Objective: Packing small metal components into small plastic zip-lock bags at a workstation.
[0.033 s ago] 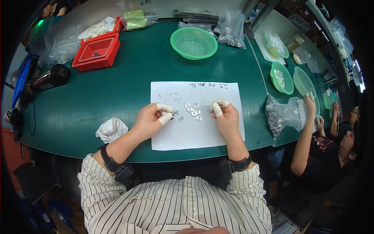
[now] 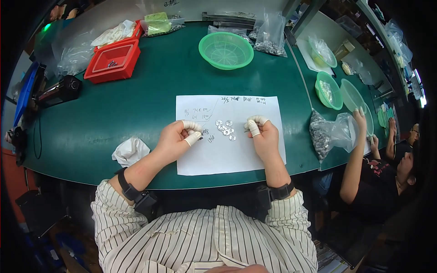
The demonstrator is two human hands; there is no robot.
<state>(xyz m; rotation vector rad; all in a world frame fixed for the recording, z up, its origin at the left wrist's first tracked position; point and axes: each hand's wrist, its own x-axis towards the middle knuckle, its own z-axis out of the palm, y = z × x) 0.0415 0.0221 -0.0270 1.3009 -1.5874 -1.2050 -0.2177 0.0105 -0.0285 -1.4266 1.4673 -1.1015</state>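
A white sheet of paper (image 2: 227, 150) with handwriting lies on the green table (image 2: 136, 118) in front of me. Several small silver washers (image 2: 226, 128) lie loose near its middle. My left hand (image 2: 175, 139) wears white finger cots, and its thumb and forefinger pinch a small washer at the left of the group. My right hand (image 2: 261, 132), also in finger cots, rests curled on the paper just right of the washers. Its fingertips hide whatever is under them.
A green mesh basket (image 2: 226, 50) and a red tray (image 2: 114, 59) stand at the back. A crumpled white cloth (image 2: 130, 150) lies near my left forearm. Bags of metal parts (image 2: 325, 134) and green bowls (image 2: 328, 88) sit to the right, where another person's hand (image 2: 361, 114) reaches up.
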